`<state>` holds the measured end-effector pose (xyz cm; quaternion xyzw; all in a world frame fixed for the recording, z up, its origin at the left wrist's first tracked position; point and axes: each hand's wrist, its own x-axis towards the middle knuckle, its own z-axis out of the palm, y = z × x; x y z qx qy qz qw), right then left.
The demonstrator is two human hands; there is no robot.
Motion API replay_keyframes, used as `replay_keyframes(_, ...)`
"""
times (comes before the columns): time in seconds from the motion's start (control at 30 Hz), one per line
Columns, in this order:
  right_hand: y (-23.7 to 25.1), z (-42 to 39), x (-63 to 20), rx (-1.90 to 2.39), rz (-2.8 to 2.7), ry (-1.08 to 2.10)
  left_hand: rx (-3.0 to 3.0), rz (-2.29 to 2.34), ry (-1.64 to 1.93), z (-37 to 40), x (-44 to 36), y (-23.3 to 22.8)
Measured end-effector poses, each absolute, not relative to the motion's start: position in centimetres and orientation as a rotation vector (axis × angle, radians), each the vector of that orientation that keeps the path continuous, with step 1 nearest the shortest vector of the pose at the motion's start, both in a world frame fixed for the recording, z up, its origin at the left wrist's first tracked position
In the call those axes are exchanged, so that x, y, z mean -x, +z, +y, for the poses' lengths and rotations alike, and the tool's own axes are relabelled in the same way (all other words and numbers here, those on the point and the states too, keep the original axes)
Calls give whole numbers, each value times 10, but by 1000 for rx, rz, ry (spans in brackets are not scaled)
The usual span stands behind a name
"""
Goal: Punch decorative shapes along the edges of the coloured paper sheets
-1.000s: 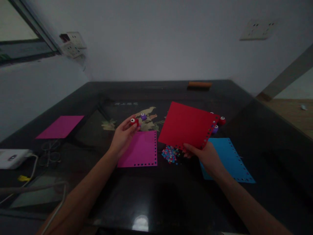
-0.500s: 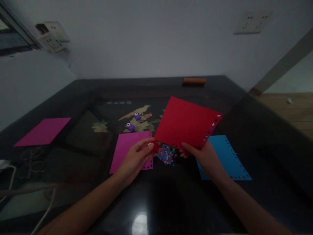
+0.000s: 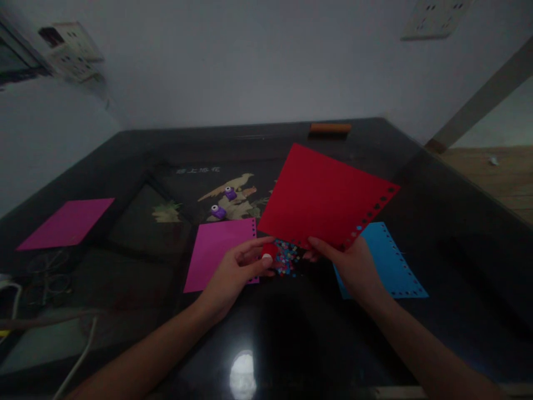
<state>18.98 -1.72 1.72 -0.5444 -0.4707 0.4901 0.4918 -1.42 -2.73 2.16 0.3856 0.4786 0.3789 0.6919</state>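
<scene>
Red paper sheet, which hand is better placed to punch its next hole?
Probably the left hand: it holds the red craft punch near the left corner of the red paper sheet. The right hand is occupied, gripping that sheet by its lower edge.

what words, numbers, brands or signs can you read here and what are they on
"上": second of four pale characters on the dark table; the other three are too blurred to read surely.
No other text is readable: none shows on the red sheet or blue sheet.
</scene>
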Motion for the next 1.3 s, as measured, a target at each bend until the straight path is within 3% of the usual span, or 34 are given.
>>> replay_keyframes(1.3,26,-29,-181,1376,-1284,991,-916,963,886,-32,9,13)
